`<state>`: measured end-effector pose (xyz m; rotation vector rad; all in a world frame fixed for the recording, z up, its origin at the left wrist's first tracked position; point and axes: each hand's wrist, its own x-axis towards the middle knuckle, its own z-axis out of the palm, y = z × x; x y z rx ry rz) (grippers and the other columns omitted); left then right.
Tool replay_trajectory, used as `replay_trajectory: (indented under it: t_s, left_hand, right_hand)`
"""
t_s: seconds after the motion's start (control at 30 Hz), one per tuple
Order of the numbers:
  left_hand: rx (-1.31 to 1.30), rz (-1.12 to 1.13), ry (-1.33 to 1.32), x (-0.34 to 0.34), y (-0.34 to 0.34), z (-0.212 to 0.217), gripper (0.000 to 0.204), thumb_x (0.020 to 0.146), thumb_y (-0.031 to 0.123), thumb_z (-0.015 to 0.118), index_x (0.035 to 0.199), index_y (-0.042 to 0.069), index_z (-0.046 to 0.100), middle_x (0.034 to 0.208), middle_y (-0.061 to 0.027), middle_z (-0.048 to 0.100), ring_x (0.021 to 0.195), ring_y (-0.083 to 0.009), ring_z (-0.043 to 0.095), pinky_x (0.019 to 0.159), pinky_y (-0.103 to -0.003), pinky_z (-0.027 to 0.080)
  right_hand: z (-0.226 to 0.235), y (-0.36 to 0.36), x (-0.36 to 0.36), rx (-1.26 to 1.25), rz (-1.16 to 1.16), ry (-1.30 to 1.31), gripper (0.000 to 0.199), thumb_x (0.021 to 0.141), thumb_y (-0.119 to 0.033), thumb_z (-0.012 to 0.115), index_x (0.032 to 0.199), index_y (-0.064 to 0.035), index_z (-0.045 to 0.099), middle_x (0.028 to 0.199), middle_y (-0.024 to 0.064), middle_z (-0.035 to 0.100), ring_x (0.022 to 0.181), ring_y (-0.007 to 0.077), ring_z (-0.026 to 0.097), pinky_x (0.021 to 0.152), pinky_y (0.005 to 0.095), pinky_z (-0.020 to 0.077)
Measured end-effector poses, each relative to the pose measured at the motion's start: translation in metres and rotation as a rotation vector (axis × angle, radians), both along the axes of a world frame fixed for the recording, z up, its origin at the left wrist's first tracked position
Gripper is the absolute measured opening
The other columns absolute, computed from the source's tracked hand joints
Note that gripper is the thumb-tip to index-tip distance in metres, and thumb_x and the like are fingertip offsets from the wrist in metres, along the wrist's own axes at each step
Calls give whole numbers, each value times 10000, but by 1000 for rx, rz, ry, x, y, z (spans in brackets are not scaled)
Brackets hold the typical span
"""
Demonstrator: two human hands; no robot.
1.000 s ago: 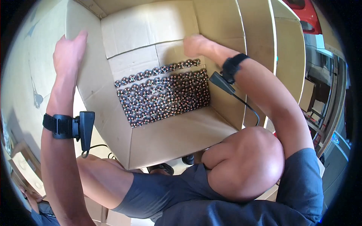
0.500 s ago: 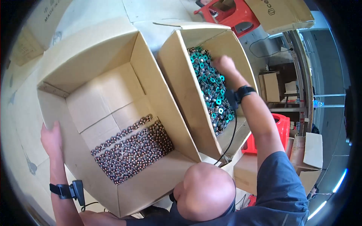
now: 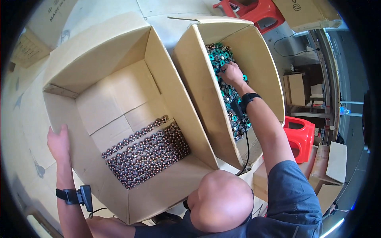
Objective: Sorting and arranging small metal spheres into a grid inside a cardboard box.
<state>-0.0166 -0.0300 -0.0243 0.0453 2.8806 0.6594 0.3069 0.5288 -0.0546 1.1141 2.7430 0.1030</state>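
My left hand (image 3: 59,144) grips the left wall of a large open cardboard box (image 3: 180,105), thumb on the inner side. Inside, round dark metallic parts (image 3: 145,160) lie in tight rows at the near end, with a single row (image 3: 135,137) slightly apart beyond them. My right hand (image 3: 232,74) reaches into a narrower cardboard box (image 3: 206,95) to the right. Its fingers are curled down onto a loose heap of metallic parts with green rings (image 3: 228,95); whatever they pinch is hidden.
Red plastic stools stand at the top (image 3: 262,16) and right (image 3: 299,139). Other cardboard boxes (image 3: 335,162) lie at the right, near a shelf frame (image 3: 331,79). A black cable (image 3: 247,152) hangs from my right wrist device (image 3: 238,109) over the narrower box's edge.
My right hand has moved left within the narrower box, and its fingers are now down on the heap. The whole view has shifted slightly. My left hand keeps its grip on the wall.
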Motion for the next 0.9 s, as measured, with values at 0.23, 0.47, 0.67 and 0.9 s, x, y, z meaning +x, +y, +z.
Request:
replay_trajectory:
  t_s: [0.23,0.47,0.67,0.9]
  left_hand:
    - [20,0,31,1,2,2,441,821,321,627,1156,35,648,1082,-195,705,1030,-372,667,912,-411,500]
    - [-7,15,26,2,6,5,470,813,350,631,1172,47,648,1066,-194,709,1017,-371,673,907,-417,505]
    - [-11,43,-17,4,7,10,491,799,378,627,1167,54,650,1045,-200,710,1003,-371,674,903,-419,508]
    - [-69,27,-45,0,4,1,519,798,413,607,1175,58,651,1071,-206,701,1029,-370,663,917,-416,500]
  right_hand:
    - [-5,6,11,-66,168,77,308,724,-225,738,968,-51,666,972,150,687,1014,362,604,886,464,496]
    - [21,6,-3,-195,-125,648,333,792,-211,786,1026,-30,634,894,78,692,809,166,657,760,316,540]
    - [143,-94,-67,-855,56,1056,257,881,-13,693,1111,-15,580,1000,24,637,943,88,609,856,235,499]
    - [119,-264,-140,-741,806,177,246,736,-91,667,951,20,621,889,198,652,862,353,648,770,424,529]
